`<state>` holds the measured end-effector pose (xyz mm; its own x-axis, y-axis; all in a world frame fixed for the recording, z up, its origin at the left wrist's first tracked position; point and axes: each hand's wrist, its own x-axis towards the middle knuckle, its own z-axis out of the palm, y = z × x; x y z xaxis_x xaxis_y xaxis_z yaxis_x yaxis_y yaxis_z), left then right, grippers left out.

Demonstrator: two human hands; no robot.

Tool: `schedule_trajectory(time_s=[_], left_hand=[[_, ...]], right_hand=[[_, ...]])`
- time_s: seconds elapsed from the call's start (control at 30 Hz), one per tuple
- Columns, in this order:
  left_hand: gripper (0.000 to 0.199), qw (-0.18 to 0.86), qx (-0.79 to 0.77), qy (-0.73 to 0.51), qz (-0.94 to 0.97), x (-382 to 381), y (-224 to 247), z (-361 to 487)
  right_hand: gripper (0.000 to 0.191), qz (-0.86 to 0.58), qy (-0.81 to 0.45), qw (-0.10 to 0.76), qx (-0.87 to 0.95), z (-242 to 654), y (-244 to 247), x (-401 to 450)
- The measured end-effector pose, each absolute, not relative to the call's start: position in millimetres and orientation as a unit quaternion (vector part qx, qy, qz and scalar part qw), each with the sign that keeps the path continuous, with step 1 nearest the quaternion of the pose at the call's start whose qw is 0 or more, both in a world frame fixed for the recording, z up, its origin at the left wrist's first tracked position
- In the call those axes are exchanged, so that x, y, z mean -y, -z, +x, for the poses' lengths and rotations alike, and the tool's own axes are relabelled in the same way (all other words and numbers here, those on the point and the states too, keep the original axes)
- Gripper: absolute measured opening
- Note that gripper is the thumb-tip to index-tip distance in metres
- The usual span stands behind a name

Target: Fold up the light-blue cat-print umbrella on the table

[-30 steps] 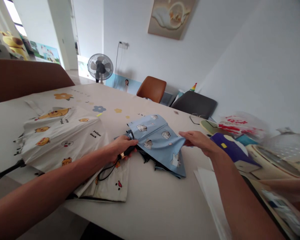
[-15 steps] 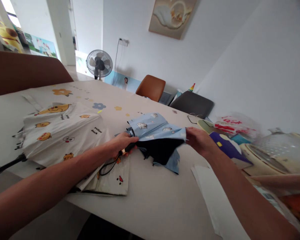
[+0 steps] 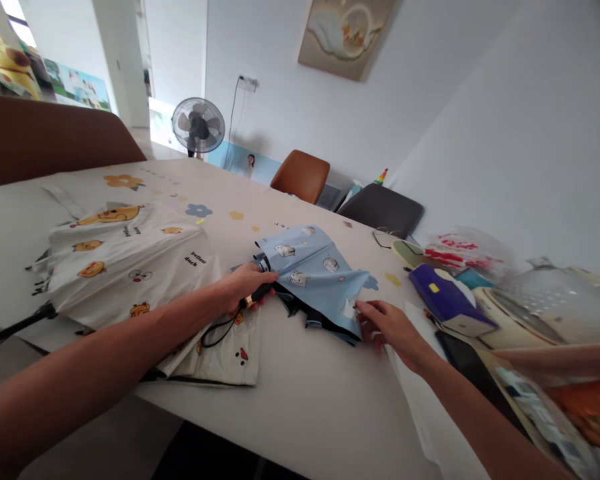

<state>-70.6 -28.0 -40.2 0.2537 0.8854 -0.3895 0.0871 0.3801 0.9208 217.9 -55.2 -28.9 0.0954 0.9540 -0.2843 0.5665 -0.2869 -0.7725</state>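
Note:
A light-blue umbrella (image 3: 313, 263) with white cartoon animals and a black underside lies partly folded over the table. My left hand (image 3: 245, 283) is closed around its black handle end, from which a wrist strap loop hangs. At the far end of the blue fabric, my right hand (image 3: 383, 323) has its fingertips at the lower right edge, apparently pinching it. Left of my left hand, a cream umbrella (image 3: 165, 267) with yellow ducks is spread loosely, its dark shaft pointing to the lower left. Part of that umbrella is hidden under my left forearm.
On the right stand a purple box (image 3: 445, 297), a white-and-red plastic bag (image 3: 465, 250) and a translucent dome cover (image 3: 565, 300). White paper (image 3: 425, 400) lies under my right forearm. Glasses (image 3: 387, 237) rest near the far edge. A fan (image 3: 199, 127) and chairs surround the table (image 3: 300, 373).
My right hand has moved down and toward me with the edge of the blue fabric. The panel now lies over the black underside that showed before. My left hand stays in place.

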Motion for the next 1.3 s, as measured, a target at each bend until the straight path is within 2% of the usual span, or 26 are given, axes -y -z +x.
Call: schedule_trajectory(time_s=[0.13,0.33,0.43,0.57,0.63,0.7,0.83,1.0,1.1,1.17,1.3], left_hand=[[0.025,0.642,-0.526,-0.314,0.462,27,42,-72],[0.021,0.646,-0.528,-0.312,0.453,29,39,-71],[0.021,0.643,-0.533,-0.31,0.453,30,37,-70],[0.02,0.644,-0.533,-0.309,0.453,30,35,-70],[0.02,0.644,-0.533,-0.312,0.451,30,35,-70],[0.02,0.646,-0.528,-0.316,0.452,30,36,-70],[0.02,0.654,-0.519,-0.317,0.449,29,38,-69],[0.02,0.658,-0.513,-0.32,0.448,27,41,-70],[0.021,0.657,-0.513,-0.323,0.448,28,40,-70],[0.022,0.661,-0.513,-0.323,0.442,29,39,-70],[0.022,0.673,-0.51,-0.322,0.428,29,36,-71]], right_hand=[[0.049,-0.7,-0.344,0.132,0.612,205,24,63],[0.077,-0.712,-0.051,0.071,0.697,181,21,80],[0.068,-0.691,0.037,0.037,0.721,178,25,87],[0.053,-0.645,0.13,0.038,0.752,188,33,87],[0.043,-0.624,0.14,0.06,0.766,195,33,88],[0.037,-0.621,0.129,0.124,0.763,200,29,91],[0.031,-0.622,0.065,0.276,0.73,198,14,98],[0.025,-0.602,0.07,0.387,0.695,170,-8,90],[0.025,-0.58,-0.003,0.466,0.668,147,-24,75],[0.024,-0.549,-0.06,0.501,0.666,133,-33,62],[0.027,-0.506,-0.134,0.507,0.685,109,-45,31]])
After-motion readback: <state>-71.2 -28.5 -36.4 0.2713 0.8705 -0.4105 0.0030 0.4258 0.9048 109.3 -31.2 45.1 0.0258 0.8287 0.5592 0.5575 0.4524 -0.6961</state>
